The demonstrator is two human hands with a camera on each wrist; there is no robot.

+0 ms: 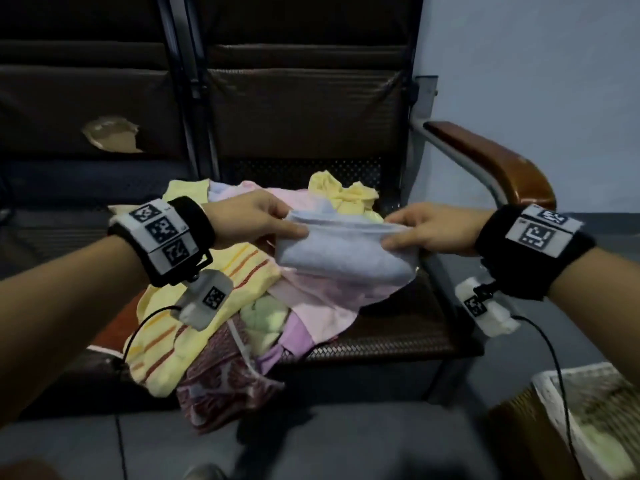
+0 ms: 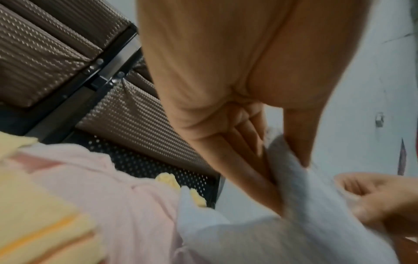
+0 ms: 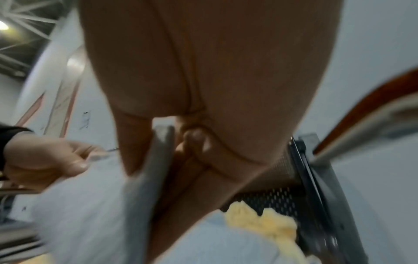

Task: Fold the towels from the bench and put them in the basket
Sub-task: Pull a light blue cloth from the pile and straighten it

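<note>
Both hands are up at the middle of the head view, and between them hangs the pale blue towel (image 1: 341, 254), already doubled over, its folded top edge stretched across the frame's center. The left hand (image 1: 249, 220) pinches the towel's left corner, thumb on the near side and fingers behind it. The right hand (image 1: 429, 232) pinches the right corner the same way, thumb against fingers, with the cloth clamped between them. The left wrist view confirms it: the thumb and fingers (image 2: 244, 169) squeeze the blue cloth at the center right of that frame. The right wrist view shows the fabric edge caught between thumb and fingers too, though it is blurred.

Below the towel, in the lower middle of the head view, sits the pile of towels (image 1: 221, 306) on the bench (image 1: 398, 341): a yellow striped towel (image 1: 194, 327), a pink towel (image 1: 322, 299), and a crumpled yellow towel (image 1: 349, 195) behind. The basket (image 1: 554, 386) shows in the lower right corner, well apart from the held towel.
</note>
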